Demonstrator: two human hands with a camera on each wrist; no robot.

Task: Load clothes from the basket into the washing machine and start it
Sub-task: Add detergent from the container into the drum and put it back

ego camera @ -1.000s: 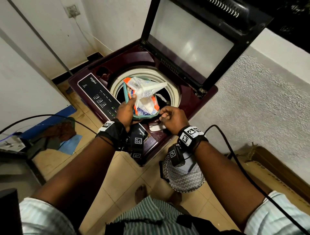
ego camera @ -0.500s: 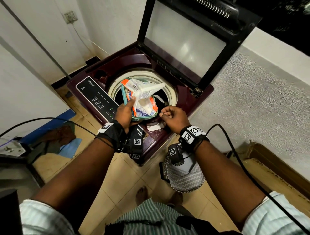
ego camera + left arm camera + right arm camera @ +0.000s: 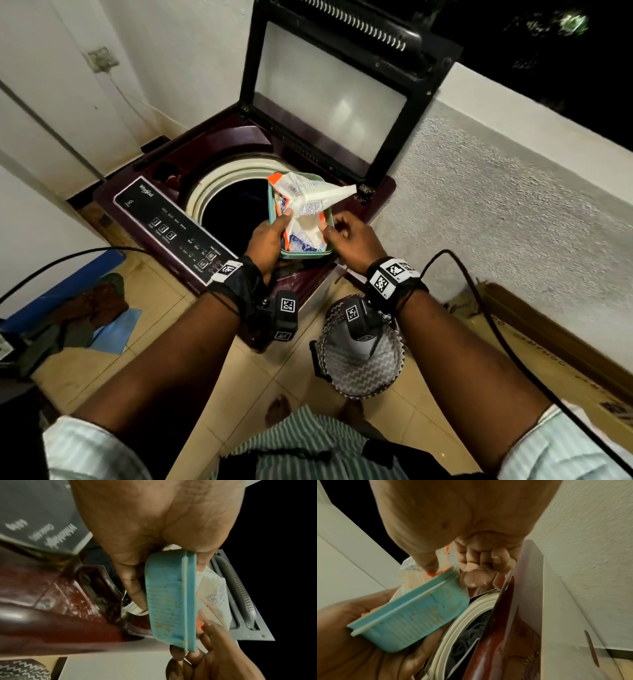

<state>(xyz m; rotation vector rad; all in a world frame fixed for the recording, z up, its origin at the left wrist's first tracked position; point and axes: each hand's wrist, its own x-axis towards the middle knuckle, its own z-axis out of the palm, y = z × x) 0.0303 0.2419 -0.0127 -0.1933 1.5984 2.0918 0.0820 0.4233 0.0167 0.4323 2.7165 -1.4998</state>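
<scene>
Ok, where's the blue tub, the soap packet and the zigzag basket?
blue tub point(image 3: 412, 620): right wrist view, ribbed side wall.
soap packet point(image 3: 308, 202): head view, white middle.
zigzag basket point(image 3: 363, 377): head view, patterned front wall.

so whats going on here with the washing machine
A person stands at an open top-loading washing machine with its lid raised. The left hand holds a small teal tub with a detergent packet in it, just over the drum's near edge. The right hand has its thumb on the packet's edge at the tub rim, other fingers curled. Dark clothes are already in the drum, and a zigzag-patterned basket sits on the floor.
</scene>
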